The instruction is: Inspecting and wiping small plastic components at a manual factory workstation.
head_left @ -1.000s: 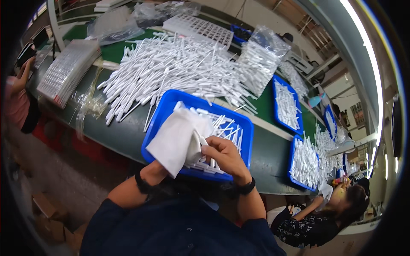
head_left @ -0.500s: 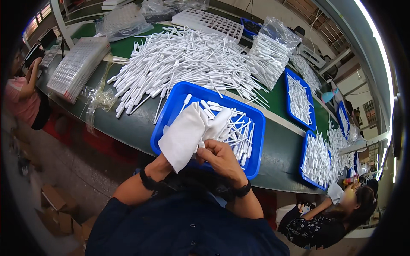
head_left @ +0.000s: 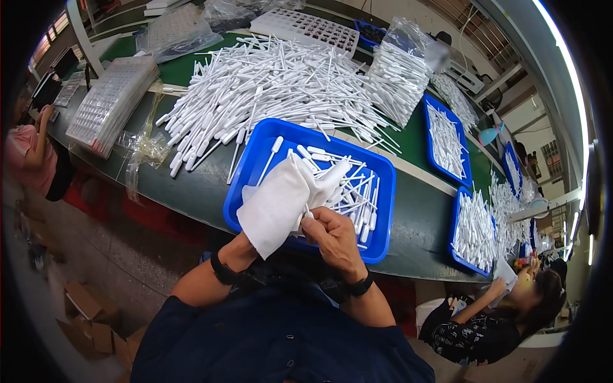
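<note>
Right fingers (head_left: 312, 226) pinch slim white plastic stick (head_left: 306, 211); left fingers can't tell, under white fabric cloth (head_left: 278, 201). Large white-stick heap (head_left: 274, 92) remaining.

Left hand (head_left: 243, 245): mostly hidden past its base; finger pose cannot be told. Right hand (head_left: 336, 239): bare, back upward, fingers curled, thumb and index finger pinched together, close beside the left. Left forearm (head_left: 201, 285) and right forearm (head_left: 373, 308): bare, angled inward toward each other ahead of the torso; elbows bent, set outward.
</note>
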The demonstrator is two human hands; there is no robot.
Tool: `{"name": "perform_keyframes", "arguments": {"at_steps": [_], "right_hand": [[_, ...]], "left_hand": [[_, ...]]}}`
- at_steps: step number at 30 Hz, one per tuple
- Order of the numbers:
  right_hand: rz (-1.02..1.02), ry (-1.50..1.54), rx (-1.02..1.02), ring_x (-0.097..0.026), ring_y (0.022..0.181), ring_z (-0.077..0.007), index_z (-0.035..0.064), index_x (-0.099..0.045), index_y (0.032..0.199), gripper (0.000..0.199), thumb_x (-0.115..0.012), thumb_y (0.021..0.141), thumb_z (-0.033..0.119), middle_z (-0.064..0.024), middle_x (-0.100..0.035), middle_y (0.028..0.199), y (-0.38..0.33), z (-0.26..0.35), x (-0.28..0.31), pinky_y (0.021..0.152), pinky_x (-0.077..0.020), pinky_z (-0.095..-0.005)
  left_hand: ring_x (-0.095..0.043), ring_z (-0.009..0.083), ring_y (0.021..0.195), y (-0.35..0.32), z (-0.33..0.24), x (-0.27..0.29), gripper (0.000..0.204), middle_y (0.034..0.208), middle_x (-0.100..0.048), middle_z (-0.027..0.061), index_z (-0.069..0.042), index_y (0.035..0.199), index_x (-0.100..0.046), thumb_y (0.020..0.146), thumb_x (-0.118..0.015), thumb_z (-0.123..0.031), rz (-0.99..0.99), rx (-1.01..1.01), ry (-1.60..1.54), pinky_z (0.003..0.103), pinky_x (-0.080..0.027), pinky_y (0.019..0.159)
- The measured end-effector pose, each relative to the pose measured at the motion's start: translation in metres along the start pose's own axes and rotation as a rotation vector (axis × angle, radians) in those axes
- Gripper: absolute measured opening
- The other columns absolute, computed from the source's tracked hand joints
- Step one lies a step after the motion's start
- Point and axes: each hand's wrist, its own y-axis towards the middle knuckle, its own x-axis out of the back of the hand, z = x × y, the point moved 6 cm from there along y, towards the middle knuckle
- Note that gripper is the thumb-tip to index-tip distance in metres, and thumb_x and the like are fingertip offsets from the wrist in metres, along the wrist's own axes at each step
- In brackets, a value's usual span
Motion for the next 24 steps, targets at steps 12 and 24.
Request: {"name": "perform_keyframes", "arguments": {"at_steps": [12,24], "right_hand": [[-0.007,0.106,-0.016,-0.052,0.065,-0.0054,-0.0015,-0.066,0.103,0.024,-0.06,0.1,0.021,0.0013,-0.06,0.074,0.0,-0.007,-0.003,0.06,-0.0409,-0.0215],[-0.176,0.07,0.076,-0.05,0.057,-0.005,0.0036,-0.068,0.091,0.016,-0.065,0.095,0.019,0.0024,-0.058,0.065,-0.002,0.0,0.035,0.053,-0.0405,-0.0221]], "left_hand": [[-0.061,0.0109,0.097,-0.018,0.021,-0.004,0.042,0.114,-0.061,0.0067,-0.002,0.132,-0.051,0.098,-0.064,-0.022,-0.086,0.44,-0.802,0.024,-0.054,0.079],[-0.058,0.0244,0.108,-0.009,0.015,0.011,0.03,0.118,-0.061,0.0092,-0.002,0.125,-0.055,0.102,-0.049,-0.021,0.045,0.178,0.068,0.035,-0.048,0.094]]}}
